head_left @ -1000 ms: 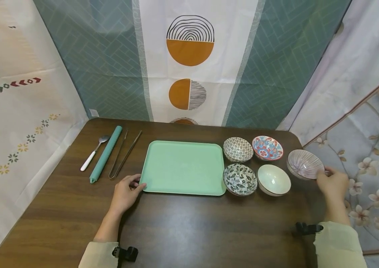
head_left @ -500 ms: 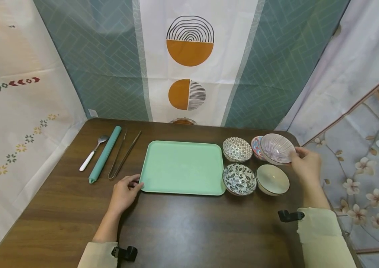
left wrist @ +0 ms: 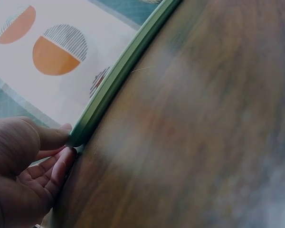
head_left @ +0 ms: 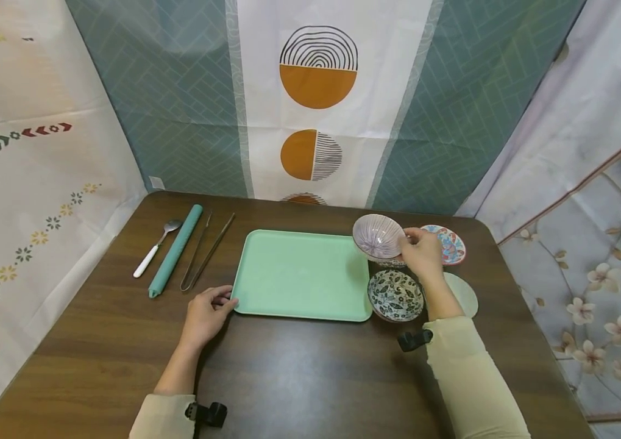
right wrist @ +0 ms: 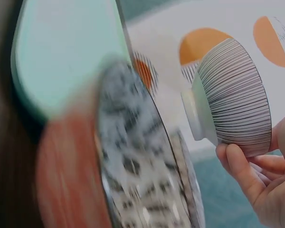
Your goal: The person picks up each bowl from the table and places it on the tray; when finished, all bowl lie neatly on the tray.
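My right hand pinches the rim of a purple-striped bowl, holding it up over the tray's right end and the brown-patterned bowl, which is mostly hidden. In the right wrist view the striped bowl hangs clear of the others, fingers under its side. My left hand grips the near left corner of the mint-green tray. The left wrist view has thumb and fingers about the tray's corner. Just below the raised bowl sits a black-and-white leaf-patterned bowl.
A red-and-blue bowl and a cream bowl stand at the right, partly behind my right arm. On the left lie a white-handled spoon, a rolled teal cloth and metal tongs. Curtains hang behind the wooden table.
My right hand has carried the striped bowl leftward from the table's right side, passing over the red-and-blue bowl. My left hand stays at the tray's corner.
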Demonstrator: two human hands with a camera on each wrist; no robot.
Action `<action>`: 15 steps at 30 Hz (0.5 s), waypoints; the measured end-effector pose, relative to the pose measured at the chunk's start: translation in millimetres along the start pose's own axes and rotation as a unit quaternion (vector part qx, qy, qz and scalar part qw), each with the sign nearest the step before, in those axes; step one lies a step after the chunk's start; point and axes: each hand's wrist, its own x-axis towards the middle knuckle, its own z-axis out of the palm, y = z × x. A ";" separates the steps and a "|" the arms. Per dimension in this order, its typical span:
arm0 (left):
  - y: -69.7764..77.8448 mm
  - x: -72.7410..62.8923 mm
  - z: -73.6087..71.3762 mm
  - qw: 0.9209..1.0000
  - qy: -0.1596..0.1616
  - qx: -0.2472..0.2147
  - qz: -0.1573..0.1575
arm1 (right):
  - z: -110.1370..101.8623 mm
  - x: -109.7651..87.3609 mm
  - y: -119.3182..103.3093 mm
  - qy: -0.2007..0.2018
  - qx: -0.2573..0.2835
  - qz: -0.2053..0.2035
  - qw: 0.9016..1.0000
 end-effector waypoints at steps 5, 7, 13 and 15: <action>1.1 0.4 -2.5 1.000 -0.002 0.000 -0.006 | 35.5 2.1 -16.7 -0.029 -0.003 -0.001 1.000; 1.2 0.6 -3.3 1.000 -0.003 0.002 -0.006 | 47.9 1.7 -22.7 -0.040 -0.009 0.002 0.999; 1.0 0.4 -3.5 1.000 -0.009 0.008 -0.002 | 82.0 0.8 -32.7 -0.094 0.026 0.025 0.995; 1.0 0.7 -2.8 1.000 -0.011 0.007 -0.002 | 92.7 2.5 -34.5 -0.104 0.031 0.029 0.994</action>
